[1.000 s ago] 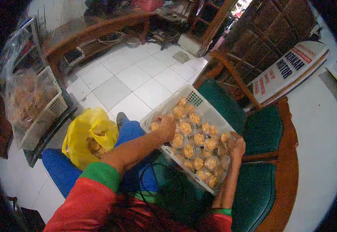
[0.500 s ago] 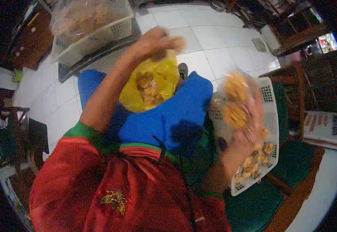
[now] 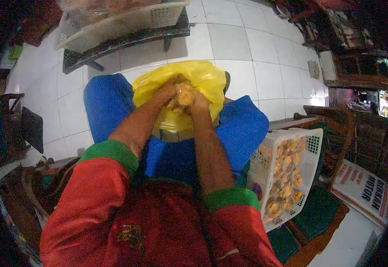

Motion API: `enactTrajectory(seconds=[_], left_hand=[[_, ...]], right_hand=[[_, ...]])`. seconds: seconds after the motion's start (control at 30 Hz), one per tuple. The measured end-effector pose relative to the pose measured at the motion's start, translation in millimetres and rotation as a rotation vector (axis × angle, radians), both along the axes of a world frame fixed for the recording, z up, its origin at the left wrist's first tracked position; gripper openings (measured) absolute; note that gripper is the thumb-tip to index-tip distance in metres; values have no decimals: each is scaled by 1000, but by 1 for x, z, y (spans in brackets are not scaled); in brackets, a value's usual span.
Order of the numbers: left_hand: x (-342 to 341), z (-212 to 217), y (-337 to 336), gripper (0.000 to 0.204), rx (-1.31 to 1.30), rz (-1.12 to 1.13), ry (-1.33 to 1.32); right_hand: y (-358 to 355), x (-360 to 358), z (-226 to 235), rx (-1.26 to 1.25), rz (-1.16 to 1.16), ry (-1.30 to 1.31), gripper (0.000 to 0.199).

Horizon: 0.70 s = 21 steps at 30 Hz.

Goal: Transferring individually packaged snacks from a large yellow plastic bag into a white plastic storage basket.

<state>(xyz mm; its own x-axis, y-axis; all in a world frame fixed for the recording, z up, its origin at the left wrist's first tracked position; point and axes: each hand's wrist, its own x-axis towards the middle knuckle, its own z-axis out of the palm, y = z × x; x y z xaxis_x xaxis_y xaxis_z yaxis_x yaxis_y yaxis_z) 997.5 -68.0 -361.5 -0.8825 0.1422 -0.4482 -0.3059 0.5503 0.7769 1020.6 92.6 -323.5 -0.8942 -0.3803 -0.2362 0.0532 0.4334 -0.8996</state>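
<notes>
A yellow plastic bag (image 3: pixel 158 73) sits between my knees with its mouth spread wide. Both hands are down inside that mouth, around a clear pack of golden-brown snacks (image 3: pixel 185 96). My left hand (image 3: pixel 169 91) is at the pack's left side, its fingers partly hidden by the pack and shadow. On the other side, my right hand (image 3: pixel 201 103) curls against the pack. More snack packs seem to lie beneath, largely covered by my hands. To my right, a white plastic basket (image 3: pixel 315 147) holds several similar packs (image 3: pixel 286 178).
The basket rests on a wooden seat with green cushions (image 3: pixel 315 211). Ahead to the left, another white crate (image 3: pixel 127 26) with bagged contents stands on a dark low bench (image 3: pixel 127 44). A printed white box (image 3: pixel 361 191) is at far right. White tiles (image 3: pixel 229 42) cover the floor.
My left hand has come down from above the bag's far edge into it. My right hand has carried snack packs from over the basket to the bag. The view has shifted.
</notes>
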Motion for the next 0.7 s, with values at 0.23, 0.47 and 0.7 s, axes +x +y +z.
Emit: enactTrajectory(seconds=[0.23, 0.47, 0.7], left_hand=[[-19, -106, 18, 28, -280, -104, -4], [-39, -167, 1, 28, -579, -214, 110], [-32, -97, 3, 28, -303, -415, 306]], right_hand=[[-17, -27, 11, -89, 57, 242, 39], [-27, -34, 35, -181, 104, 591, 33], [43, 11, 98, -87, -171, 489, 29]])
